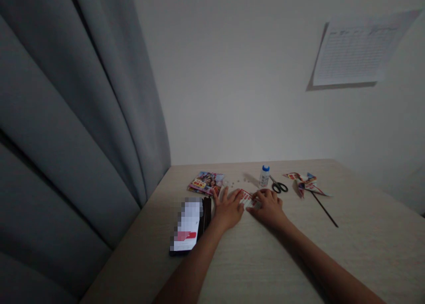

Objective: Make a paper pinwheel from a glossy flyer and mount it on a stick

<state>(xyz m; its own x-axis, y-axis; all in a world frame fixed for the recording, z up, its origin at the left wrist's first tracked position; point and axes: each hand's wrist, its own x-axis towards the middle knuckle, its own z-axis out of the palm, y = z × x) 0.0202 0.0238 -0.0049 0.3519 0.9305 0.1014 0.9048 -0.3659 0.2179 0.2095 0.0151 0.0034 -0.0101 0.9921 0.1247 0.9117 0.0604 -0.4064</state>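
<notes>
A small piece of white paper with red print (247,198) lies on the table between my two hands. My left hand (228,210) rests flat with its fingers spread, its fingertips on the paper's left side. From the right, my right hand (269,209) has its bent fingers and thumb closed on the paper's right edge; part of the paper is hidden under both hands. Just beyond my left fingertips is a stack of colourful printed leaflets (206,182). Behind my right hand stand a small white bottle with a blue cap (264,178) and black-handled scissors (279,187).
A lit phone (189,224) lies left of my left forearm, beside dark thin strips (207,209). A paper pinwheel (307,185) on a dark stick (325,210) lies to the right. Small white bits (237,181) are scattered near the wall. A grey curtain (83,118) hangs along the left.
</notes>
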